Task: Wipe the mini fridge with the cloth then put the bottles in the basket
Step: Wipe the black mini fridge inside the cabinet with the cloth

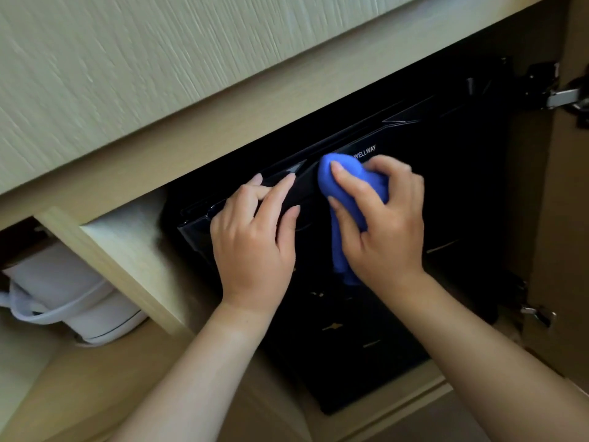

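Note:
A glossy black mini fridge (446, 199) sits inside a light wooden cabinet, with its door closed. My right hand (382, 218) is shut on a bunched blue cloth (342, 183) and presses it against the upper part of the door, just below the white brand lettering. A tail of the cloth hangs down under my palm. My left hand (255, 244) rests on the door's top left corner, fingers curled over the upper edge. No bottles and no basket are in view.
A white electric kettle (73, 295) stands in the open compartment to the left, behind a wooden divider (127, 269). The wooden counter front (159, 74) overhangs the fridge. The cabinet door's metal hinges (564, 97) show at the right edge.

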### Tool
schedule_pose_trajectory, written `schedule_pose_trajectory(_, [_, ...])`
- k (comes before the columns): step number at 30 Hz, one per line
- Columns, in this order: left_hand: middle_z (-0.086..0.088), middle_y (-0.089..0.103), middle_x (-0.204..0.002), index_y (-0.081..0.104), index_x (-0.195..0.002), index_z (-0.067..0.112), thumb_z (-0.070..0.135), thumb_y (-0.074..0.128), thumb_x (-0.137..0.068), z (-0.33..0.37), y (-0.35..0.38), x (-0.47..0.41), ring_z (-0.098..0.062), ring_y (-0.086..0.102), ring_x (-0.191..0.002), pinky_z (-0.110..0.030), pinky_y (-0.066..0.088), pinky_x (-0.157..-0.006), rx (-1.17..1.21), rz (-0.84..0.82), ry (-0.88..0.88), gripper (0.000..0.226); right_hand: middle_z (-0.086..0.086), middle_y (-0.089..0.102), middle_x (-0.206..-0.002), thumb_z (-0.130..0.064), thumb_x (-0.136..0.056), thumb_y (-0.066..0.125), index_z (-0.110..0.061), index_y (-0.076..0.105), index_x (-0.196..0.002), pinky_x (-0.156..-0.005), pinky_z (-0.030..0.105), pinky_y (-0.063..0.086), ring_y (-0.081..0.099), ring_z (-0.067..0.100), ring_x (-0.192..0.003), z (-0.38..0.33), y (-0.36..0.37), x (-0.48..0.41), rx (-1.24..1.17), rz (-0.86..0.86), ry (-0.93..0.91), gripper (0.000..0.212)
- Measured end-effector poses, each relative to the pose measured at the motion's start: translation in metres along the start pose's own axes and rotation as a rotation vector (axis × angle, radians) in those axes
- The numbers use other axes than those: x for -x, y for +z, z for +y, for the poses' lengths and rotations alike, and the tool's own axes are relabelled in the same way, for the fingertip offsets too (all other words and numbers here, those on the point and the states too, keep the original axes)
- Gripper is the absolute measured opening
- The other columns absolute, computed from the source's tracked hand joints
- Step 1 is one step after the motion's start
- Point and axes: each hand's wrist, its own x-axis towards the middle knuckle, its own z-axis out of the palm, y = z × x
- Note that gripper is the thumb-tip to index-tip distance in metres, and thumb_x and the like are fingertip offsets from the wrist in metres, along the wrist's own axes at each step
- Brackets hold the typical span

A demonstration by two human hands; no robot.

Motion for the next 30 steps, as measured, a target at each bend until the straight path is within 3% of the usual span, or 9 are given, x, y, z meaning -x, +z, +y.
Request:
schedule_pose_trajectory(3, [-0.005,0.060,-0.106,0.062,-0.122,0.013,0.026,0.057,-0.091,0.004,-0.005,-0.004,-0.021,0.052,-0.112,-0.032,0.036,-0.081,-0.039,-0.067,-0.017,0.033,0.012,0.046,-0.117,-0.025,-0.090,0.058,-0.018,0.059,-0.119,-0.091,0.014,0.027,0.045,0.027,-0.100,0.020,-0.007,0.015,-0.018,-0.035,0.039,0.029])
schedule_pose_trajectory(7, [-0.004,0.058,-0.120,0.055,-0.129,0.012,0.029,0.056,-0.092,0.020,-0.002,-0.017,-0.018,0.049,-0.111,-0.030,0.039,-0.086,-0.069,-0.134,0.073,0.041,0.017,0.047,-0.117,-0.028,-0.090,0.053,-0.020,0.052,-0.121,-0.092,0.005,0.023,0.044,0.026,-0.101,0.046,-0.019,0.021,-0.021,0.033,0.260,0.032])
schedule_pose_trajectory(11, [-0.006,0.057,-0.124,0.052,-0.133,0.009,0.029,0.053,-0.092,0.046,0.021,-0.045,-0.022,0.054,-0.110,-0.035,0.045,-0.090,-0.024,-0.179,0.169,0.046,0.016,0.046,-0.118,-0.030,-0.090,0.051,-0.021,0.050,-0.121,-0.087,0.013,0.024,0.044,0.027,-0.102,0.049,-0.015,0.016,0.009,0.089,0.369,0.032])
schedule_pose_trajectory(17, [-0.001,0.059,-0.125,0.053,-0.132,0.014,0.031,0.053,-0.094,0.062,0.044,-0.055,-0.020,0.054,-0.108,-0.033,0.045,-0.084,-0.099,-0.137,0.174,0.042,0.004,0.036,-0.121,-0.034,-0.090,0.051,-0.028,0.045,-0.123,-0.085,0.024,0.034,0.040,0.024,-0.104,0.065,-0.012,0.032,0.025,0.001,0.211,0.034])
schedule_pose_trajectory(23, [0.002,0.062,-0.110,0.061,-0.124,0.021,0.033,0.060,-0.091,0.069,0.055,-0.053,-0.019,0.054,-0.088,-0.026,0.035,-0.075,-0.102,-0.022,0.061,0.035,0.013,0.043,-0.118,-0.035,-0.090,0.048,-0.026,0.045,-0.121,-0.081,0.018,0.027,0.043,0.026,-0.099,0.076,-0.020,0.026,0.067,0.075,0.382,0.032])
schedule_pose_trajectory(30, [0.001,0.062,-0.110,0.062,-0.124,0.021,0.034,0.060,-0.091,0.070,0.056,-0.052,-0.019,0.052,-0.089,-0.028,0.034,-0.076,-0.090,-0.022,0.041,0.036,0.003,0.034,-0.119,-0.037,-0.090,0.049,-0.028,0.044,-0.122,-0.083,0.019,0.030,0.040,0.022,-0.101,0.072,-0.011,0.019,0.011,0.066,0.280,0.034])
